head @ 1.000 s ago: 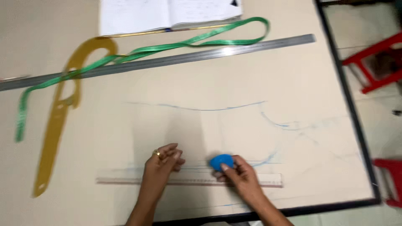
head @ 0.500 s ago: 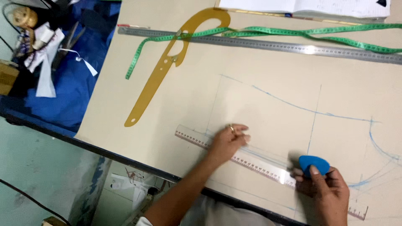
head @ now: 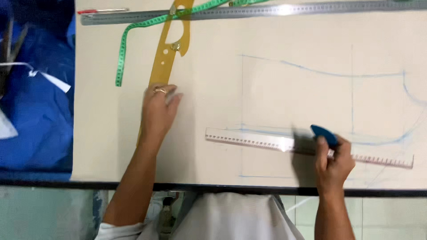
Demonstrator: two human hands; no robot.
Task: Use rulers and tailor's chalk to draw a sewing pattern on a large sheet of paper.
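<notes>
The flat blue piece of tailor's chalk (head: pixel 324 134) sat pinched in the fingertips of the right hand (head: pixel 333 162), its edge just over the long clear plastic ruler (head: pixel 267 141), right of that ruler's middle. The ruler lay on the large cream sheet of pattern paper (head: pixel 213 106), along a faint blue chalk outline (head: pixel 320 71). Well left of the ruler, the left hand (head: pixel 156 111) lay flat with fingers spread loosely, holding nothing, resting on the lower end of the yellow plastic curve template (head: pixel 171 44). Above the ruler, a green measuring tape (head: pixel 129 42) crossed the template, beside a long steel rule (head: pixel 249 11) at the paper's far edge.
</notes>
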